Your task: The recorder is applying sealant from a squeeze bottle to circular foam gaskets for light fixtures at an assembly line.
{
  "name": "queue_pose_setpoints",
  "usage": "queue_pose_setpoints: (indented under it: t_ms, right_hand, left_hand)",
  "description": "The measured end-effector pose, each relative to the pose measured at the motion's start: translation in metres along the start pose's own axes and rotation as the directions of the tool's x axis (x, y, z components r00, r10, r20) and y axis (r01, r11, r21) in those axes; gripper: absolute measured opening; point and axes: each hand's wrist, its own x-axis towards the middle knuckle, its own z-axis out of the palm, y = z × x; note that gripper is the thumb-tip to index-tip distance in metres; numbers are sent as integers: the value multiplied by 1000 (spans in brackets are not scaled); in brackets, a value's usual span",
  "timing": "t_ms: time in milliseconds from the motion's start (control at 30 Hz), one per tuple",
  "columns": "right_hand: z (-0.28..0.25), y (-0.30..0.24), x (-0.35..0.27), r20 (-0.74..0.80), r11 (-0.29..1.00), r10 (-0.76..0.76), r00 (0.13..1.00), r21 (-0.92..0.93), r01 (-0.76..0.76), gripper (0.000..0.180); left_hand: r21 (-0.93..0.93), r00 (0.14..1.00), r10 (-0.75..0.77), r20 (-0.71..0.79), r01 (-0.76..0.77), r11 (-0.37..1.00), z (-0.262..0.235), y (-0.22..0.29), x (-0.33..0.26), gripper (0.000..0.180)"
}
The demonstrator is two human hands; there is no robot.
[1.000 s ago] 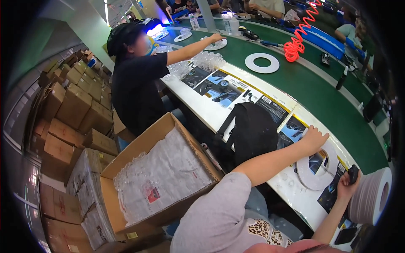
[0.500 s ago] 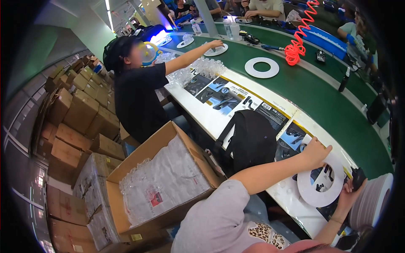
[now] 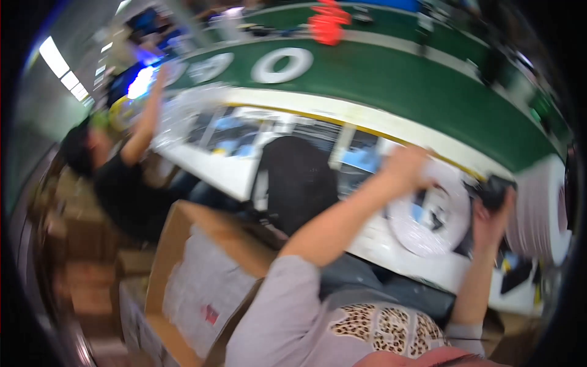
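Observation:
A flat white ring, with a glossy, wrinkled surface, lies on the white bench in front of me. Through its hole show dark printed cards. At the ring's upper edge is my left hand, its fingers curled and blurred; whatever they grip is hidden. To the ring's right, my right hand is raised with its fingers closed round a black rounded plastic part. Its exact kind is too blurred to tell.
White rings stand stacked at the right. A black bag-like item is left of my arm, above an open cardboard box. A co-worker reaches over the bench. Another white ring lies on the green belt.
The whole view has swung to the right and blurred. My hands stay near the white ring, the right one still with the black part. The co-worker's arm is now raised more steeply.

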Motion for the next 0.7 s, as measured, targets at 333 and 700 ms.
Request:
queue_pose_setpoints:
  t_ms: [333,700]
  right_hand:
    - [20,1,-16,37,884,-144,989,-443,146,24]
    - [25,10,-31,320,385,-345,882,-809,444,22]
  left_hand:
    - [-25,928,-195,-317,197,980,-4,-16,18,15]
    - [-78,943,-125,-309,106,991,-3,-14,10,23]
